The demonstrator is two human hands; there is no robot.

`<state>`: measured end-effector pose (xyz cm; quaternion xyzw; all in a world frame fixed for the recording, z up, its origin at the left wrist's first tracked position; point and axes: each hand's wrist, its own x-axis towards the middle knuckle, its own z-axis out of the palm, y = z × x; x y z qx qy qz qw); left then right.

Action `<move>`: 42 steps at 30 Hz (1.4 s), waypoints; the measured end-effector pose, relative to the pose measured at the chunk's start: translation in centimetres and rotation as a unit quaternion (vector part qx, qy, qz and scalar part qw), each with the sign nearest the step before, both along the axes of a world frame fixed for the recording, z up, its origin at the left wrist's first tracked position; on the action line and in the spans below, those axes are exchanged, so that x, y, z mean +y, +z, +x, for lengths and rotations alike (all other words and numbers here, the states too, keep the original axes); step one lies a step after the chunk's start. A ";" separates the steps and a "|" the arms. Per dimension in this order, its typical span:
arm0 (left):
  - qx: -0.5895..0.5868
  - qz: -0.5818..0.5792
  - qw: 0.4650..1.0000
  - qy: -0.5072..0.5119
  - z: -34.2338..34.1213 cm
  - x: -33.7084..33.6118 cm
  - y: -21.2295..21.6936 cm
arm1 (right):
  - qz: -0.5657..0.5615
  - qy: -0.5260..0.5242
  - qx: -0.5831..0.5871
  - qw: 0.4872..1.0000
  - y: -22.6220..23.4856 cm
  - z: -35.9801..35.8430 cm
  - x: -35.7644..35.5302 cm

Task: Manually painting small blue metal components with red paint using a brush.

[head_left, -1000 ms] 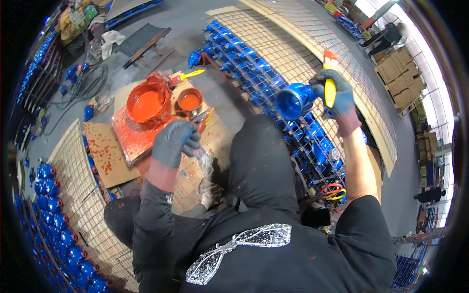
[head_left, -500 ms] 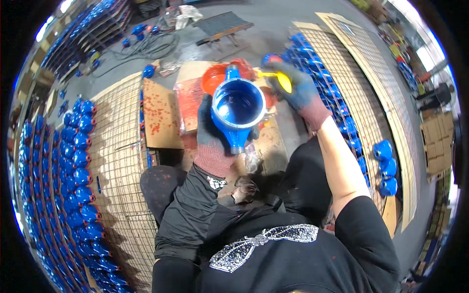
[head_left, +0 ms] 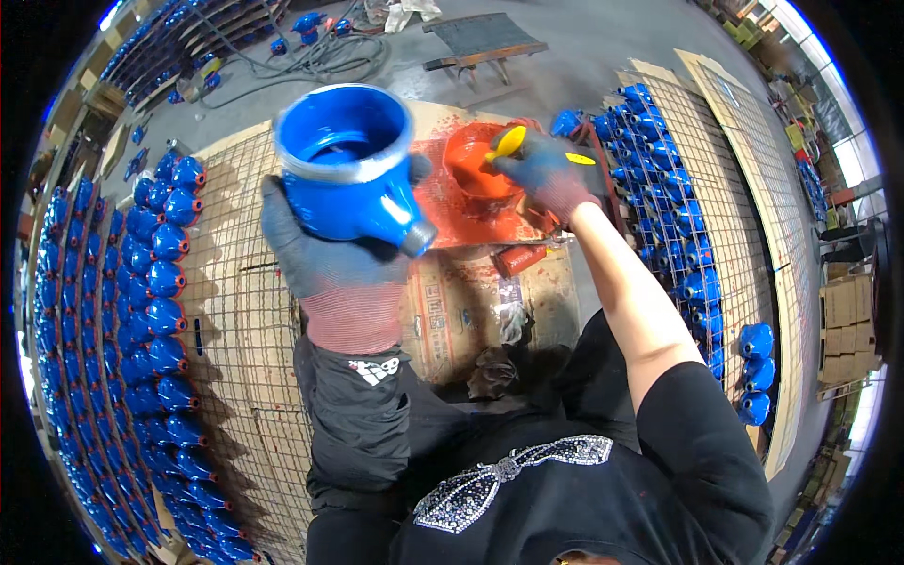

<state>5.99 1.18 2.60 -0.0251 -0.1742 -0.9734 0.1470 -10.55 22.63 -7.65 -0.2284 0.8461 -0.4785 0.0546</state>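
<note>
Left hand cups round blue metal housing; right hand, closed around yellow-handled paintbrush, should load sparingly.

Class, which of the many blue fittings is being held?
The blue fitting in the left hand, its wide mouth facing up; the other visible ones sit apart, unheld.
</note>
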 end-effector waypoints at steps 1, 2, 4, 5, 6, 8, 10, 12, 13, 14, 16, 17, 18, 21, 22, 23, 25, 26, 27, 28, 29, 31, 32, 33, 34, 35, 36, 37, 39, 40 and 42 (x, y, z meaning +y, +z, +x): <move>0.036 0.071 0.996 -0.037 0.3 -0.4 0.2 | -0.036 -0.004 -0.025 0.999 -1.4 -1.1 -1.4; 0.035 0.071 0.996 -0.036 0.4 -0.7 0.4 | -0.041 0.009 -0.006 0.999 -2.5 -1.9 -1.9; 0.016 0.063 0.998 -0.018 0.5 -1.3 0.5 | 0.120 -0.017 0.086 0.989 -4.5 -2.9 -2.8; 0.005 0.043 0.999 0.002 0.4 -1.4 0.5 | 0.122 -0.015 0.069 0.990 -5.1 -3.2 -3.0; 0.004 0.043 0.999 0.003 0.3 -1.5 0.4 | 0.108 -0.001 0.084 0.991 -5.5 -3.2 -3.0; -0.043 -0.012 0.998 0.033 0.2 -1.7 0.0 | 0.185 0.003 0.005 0.983 -5.3 -3.0 -2.5; -0.037 0.008 0.999 0.031 0.2 -1.6 -0.5 | 0.221 0.021 0.017 0.975 -4.2 -2.4 -1.6; -0.031 0.029 0.999 0.027 0.2 -1.5 -0.9 | 0.111 0.003 -0.057 0.992 -2.7 -1.2 -0.3; -0.037 0.013 0.999 0.021 0.2 -1.5 -1.2 | 0.065 0.011 -0.074 0.995 -1.9 -0.5 0.4; -0.073 0.003 0.997 0.030 0.2 -1.4 -1.4 | 0.069 0.004 -0.077 0.995 -1.3 0.4 0.9; -0.061 0.004 0.998 0.013 0.1 -0.7 -2.1 | -0.027 -0.012 -0.096 0.995 -0.2 2.4 1.9; -0.060 0.010 0.998 0.008 0.0 -0.3 -2.4 | -0.052 -0.038 -0.158 0.985 0.6 3.2 2.6; -0.075 0.008 0.997 0.013 0.0 0.2 -2.7 | -0.057 -0.041 -0.155 0.985 1.3 4.0 2.9; -0.110 -0.155 0.982 -0.016 0.0 2.1 -3.4 | -0.229 -0.085 -0.057 0.968 4.4 6.4 4.0; -0.102 -0.157 0.982 -0.022 0.1 2.8 -3.6 | -0.246 -0.065 -0.036 0.967 5.8 7.3 4.6; -0.130 -0.267 0.955 0.001 0.1 3.7 -3.7 | -0.287 -0.070 -0.023 0.955 7.2 8.2 5.1; -0.151 -0.441 0.879 0.101 0.5 5.9 -4.2 | -0.349 -0.057 0.022 0.935 9.7 10.3 6.0; -0.124 -0.446 0.880 0.104 1.0 6.8 -4.3 | -0.344 -0.076 0.017 0.936 10.8 11.3 6.4; -0.134 -0.546 0.814 0.143 1.8 7.6 -4.4 | -0.340 -0.078 0.025 0.937 11.8 12.2 6.7; -0.143 -0.637 0.736 0.180 2.3 8.1 -4.5 | -0.335 -0.081 0.031 0.938 12.5 13.0 7.1; -0.095 -0.717 0.658 0.208 2.5 8.2 -4.5 | -0.332 -0.081 0.037 0.939 13.0 13.6 7.3; -0.001 -0.765 0.591 0.255 2.7 8.4 -4.7 | -0.311 -0.078 0.064 0.945 13.8 14.3 7.9; 0.084 -0.799 0.512 0.304 2.8 8.5 -4.8 | -0.289 -0.072 0.091 0.950 14.0 14.6 8.0; 0.113 -0.802 0.512 0.286 2.8 8.5 -5.0 | -0.298 -0.068 0.101 0.947 14.0 14.8 8.1; 0.114 -0.804 0.514 0.278 2.7 8.6 -5.2 | -0.297 -0.072 0.099 0.947 14.1 14.9 8.3; 0.136 -0.808 0.498 0.282 2.6 8.8 -5.3 | -0.263 -0.071 0.112 0.955 14.1 15.0 8.5; 0.156 -0.815 0.481 0.284 2.4 8.9 -5.5 | -0.230 -0.069 0.125 0.963 14.1 15.1 8.6; 0.161 -0.816 0.473 0.290 2.3 9.1 -5.6 | -0.226 -0.075 0.112 0.965 14.1 15.3 8.7; 0.149 -0.818 0.475 0.288 2.1 9.3 -5.6 | -0.232 -0.080 0.108 0.963 14.0 15.4 8.8; 0.135 -0.823 0.472 0.287 2.1 9.4 -5.6 | -0.246 -0.073 0.109 0.960 14.0 15.5 8.8; 0.113 -0.814 0.493 0.287 2.0 9.5 -5.3 | -0.231 -0.092 0.125 0.961 14.0 15.6 8.6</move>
